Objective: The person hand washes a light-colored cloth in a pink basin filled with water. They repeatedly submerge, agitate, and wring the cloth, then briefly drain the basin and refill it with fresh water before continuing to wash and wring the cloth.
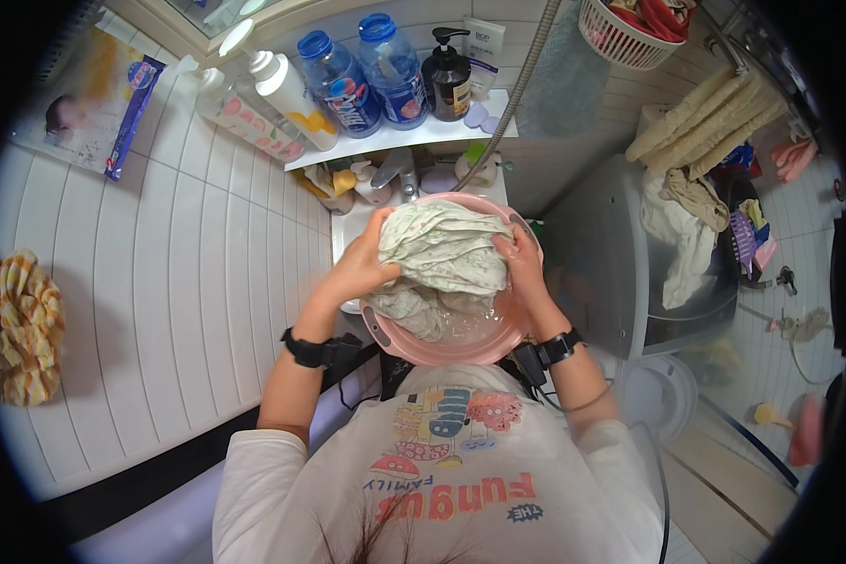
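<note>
A bunched, wet white cloth with a small pale print is lifted over a pink basin. At its left side my left hand is closed round the folds, thumb toward me. My right hand grips the opposite side, near the basin's right rim. The lower part of the fabric hangs into the basin, where clear, slightly bubbly water shows. Whether this is one piece of cloth or two, I cannot tell. The basin rests over a white sink, below a metal faucet.
Above the sink, a white shelf carries several bottles, among them a dark pump bottle. A grey washing machine with clothes on top stands at right. A shower hose hangs behind the basin.
</note>
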{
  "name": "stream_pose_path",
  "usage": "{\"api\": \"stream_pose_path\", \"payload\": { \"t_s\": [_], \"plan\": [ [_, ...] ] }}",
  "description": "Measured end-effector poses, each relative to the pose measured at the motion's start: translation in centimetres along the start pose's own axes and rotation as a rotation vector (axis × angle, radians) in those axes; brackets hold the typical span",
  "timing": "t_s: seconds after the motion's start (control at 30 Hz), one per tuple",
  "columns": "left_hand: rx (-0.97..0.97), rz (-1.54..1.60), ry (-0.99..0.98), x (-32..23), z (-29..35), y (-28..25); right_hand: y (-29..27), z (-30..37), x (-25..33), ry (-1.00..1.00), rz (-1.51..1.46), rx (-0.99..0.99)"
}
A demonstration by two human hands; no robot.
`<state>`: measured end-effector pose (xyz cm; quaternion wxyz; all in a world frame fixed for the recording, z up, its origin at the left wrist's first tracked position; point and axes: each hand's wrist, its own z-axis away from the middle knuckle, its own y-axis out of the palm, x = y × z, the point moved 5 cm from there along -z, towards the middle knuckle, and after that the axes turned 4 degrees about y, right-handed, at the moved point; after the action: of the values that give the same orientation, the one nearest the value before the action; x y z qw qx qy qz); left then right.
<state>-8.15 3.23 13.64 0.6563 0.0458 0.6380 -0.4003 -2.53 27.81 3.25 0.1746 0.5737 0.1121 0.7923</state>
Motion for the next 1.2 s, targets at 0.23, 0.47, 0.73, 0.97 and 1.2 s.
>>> {"api": "stream_pose_path", "payload": {
  "t_s": [0.23,0.47,0.73,0.97,1.2],
  "plan": [
    [0.198,-0.611,-0.037,8.5,-2.5,9.6,1.1,0.1,-7.3,-0.071,1.484,0.154],
    [0.382,-0.811,0.028,13.1,-3.4,14.1,-0.8,-2.0,-11.8,0.163,1.708,0.371],
    [0.533,-0.916,-0.009,16.4,-6.1,15.9,-2.4,-4.4,-16.4,0.422,1.841,0.585],
    [0.338,-0.902,0.044,15.3,-7.5,14.6,-0.6,-5.2,-12.0,0.408,1.718,0.53],
    [0.022,-0.776,0.236,10.8,-4.7,11.0,1.7,-1.6,-8.9,-0.016,1.681,0.343]
  ]
}}
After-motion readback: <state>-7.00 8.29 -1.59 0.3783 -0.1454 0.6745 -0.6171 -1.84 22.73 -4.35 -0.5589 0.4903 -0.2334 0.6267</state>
